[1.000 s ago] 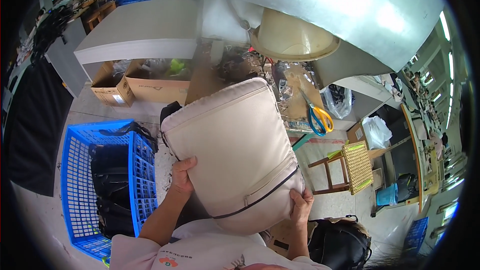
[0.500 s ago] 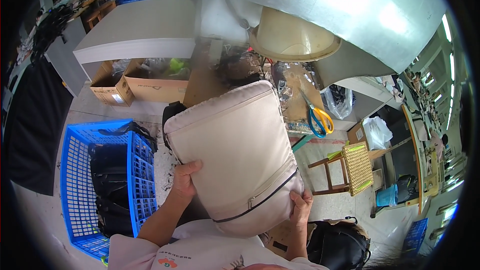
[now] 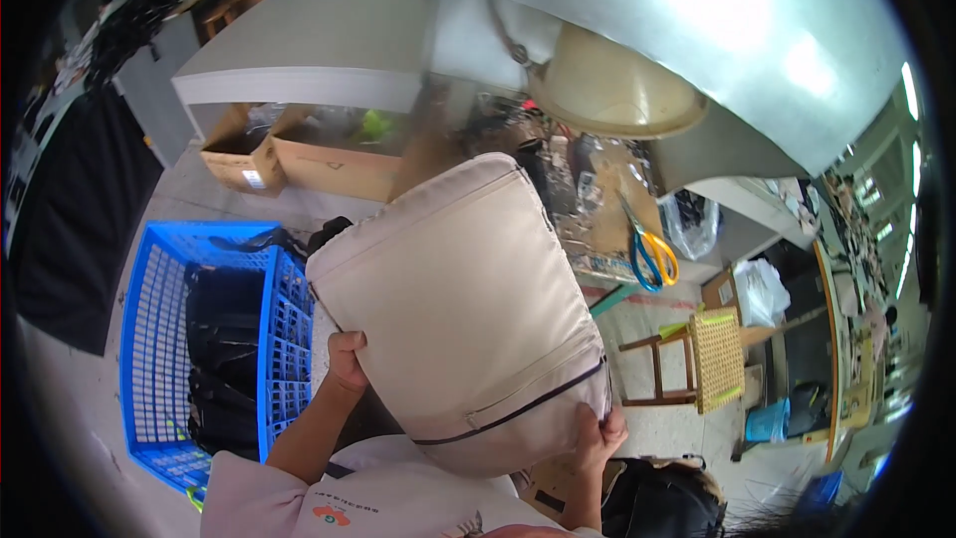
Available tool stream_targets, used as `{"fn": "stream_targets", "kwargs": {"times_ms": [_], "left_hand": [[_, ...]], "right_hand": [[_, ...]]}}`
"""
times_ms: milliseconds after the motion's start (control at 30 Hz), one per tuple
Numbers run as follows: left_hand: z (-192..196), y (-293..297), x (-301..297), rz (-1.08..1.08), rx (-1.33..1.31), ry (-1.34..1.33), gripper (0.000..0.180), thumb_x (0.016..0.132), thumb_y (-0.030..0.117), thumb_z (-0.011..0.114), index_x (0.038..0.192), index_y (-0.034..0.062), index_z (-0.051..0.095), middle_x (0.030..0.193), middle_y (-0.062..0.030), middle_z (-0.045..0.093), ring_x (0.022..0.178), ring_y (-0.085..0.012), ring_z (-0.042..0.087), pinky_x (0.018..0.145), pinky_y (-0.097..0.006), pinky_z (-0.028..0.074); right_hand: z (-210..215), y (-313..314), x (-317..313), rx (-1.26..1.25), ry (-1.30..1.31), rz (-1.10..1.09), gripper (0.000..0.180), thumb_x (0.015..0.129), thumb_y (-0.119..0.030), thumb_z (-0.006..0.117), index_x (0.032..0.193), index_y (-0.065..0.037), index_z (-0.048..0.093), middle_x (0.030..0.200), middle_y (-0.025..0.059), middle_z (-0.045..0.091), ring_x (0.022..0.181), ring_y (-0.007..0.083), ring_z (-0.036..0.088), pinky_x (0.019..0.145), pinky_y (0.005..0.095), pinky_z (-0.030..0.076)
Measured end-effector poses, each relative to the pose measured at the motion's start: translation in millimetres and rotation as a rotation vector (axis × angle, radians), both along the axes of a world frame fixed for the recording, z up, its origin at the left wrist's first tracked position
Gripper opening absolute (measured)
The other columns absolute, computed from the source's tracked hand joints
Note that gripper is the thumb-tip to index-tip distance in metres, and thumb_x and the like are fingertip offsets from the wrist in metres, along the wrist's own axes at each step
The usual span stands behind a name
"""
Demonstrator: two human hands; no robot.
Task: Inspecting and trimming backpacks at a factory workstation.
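A beige bag [image 3: 453, 289] with seamed edges is held up before me, tilted toward the upper left. A zip pocket with a dark trim line crosses its lower part, and a bit of black strap or fabric shows behind its upper left corner. My left hand [image 3: 347, 362] grips the left edge, thumb on the front and fingers hidden behind. At the lower right edge, my right hand [image 3: 600, 431] pinches the fabric beside the zip's end.
A blue plastic crate [image 3: 267, 369] holding black bags stands at my left. Ahead is a cluttered bench with yellow-and-blue-handled scissors [image 3: 652, 257] under a tan bowl-shaped cover [image 3: 622, 90]. Cardboard boxes [image 3: 339, 161], a woven stool [image 3: 719, 361] and a black bag [image 3: 662, 498] surround me.
The bag has swung a little left and tilted further, with both hands keeping hold. My left hand has moved left and slightly down. The surroundings have shifted mostly rightward in view.
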State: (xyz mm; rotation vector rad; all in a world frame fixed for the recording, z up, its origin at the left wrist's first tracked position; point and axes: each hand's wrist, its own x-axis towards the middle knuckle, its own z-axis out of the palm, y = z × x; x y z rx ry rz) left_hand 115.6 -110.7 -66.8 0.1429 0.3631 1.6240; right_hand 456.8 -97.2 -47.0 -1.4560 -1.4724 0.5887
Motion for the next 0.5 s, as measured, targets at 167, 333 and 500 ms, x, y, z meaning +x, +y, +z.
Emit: {"fn": "stream_targets", "kwargs": {"times_ms": [167, 333, 500], "left_hand": [[-109.6, -24.7, -42.1, 0.158, 0.049, -0.158, 0.050, 0.060, 0.021, 0.055, 0.105, -0.0009, 0.052, 0.100, -0.0158, 0.058, 0.087, -0.0294, 0.056, 0.080, -0.041, 0.045], [-116.9, -46.0, -53.6, 0.326, 0.029, -0.225, 0.042, 0.059, 0.016, 0.050, 0.096, -0.0022, 0.058, 0.096, -0.0148, 0.060, 0.084, -0.0306, 0.057, 0.079, -0.041, 0.045], [-137.6, -57.3, -65.0, 0.405, 0.062, -0.236, 0.042, 0.060, 0.016, 0.050, 0.097, -0.0022, 0.057, 0.098, -0.0148, 0.059, 0.088, -0.0307, 0.055, 0.084, -0.042, 0.042]], "right_hand": [[27.4, -12.3, -47.3, 0.876, -0.606, 0.384, 0.035, 0.066, -0.011, 0.067, 0.094, 0.002, 0.050, 0.081, 0.0131, 0.056, 0.054, 0.0238, 0.051, 0.047, 0.0291, 0.040], [19.7, -8.5, -84.1, 0.755, -0.399, 0.714, 0.026, 0.083, -0.025, 0.051, 0.102, -0.006, 0.055, 0.105, 0.0107, 0.054, 0.080, 0.0213, 0.054, 0.075, 0.0337, 0.044], [27.1, -7.6, -115.4, 0.829, -0.324, 0.867, 0.022, 0.084, -0.022, 0.049, 0.097, -0.005, 0.055, 0.095, 0.0130, 0.055, 0.072, 0.0222, 0.052, 0.068, 0.0350, 0.044]]}}
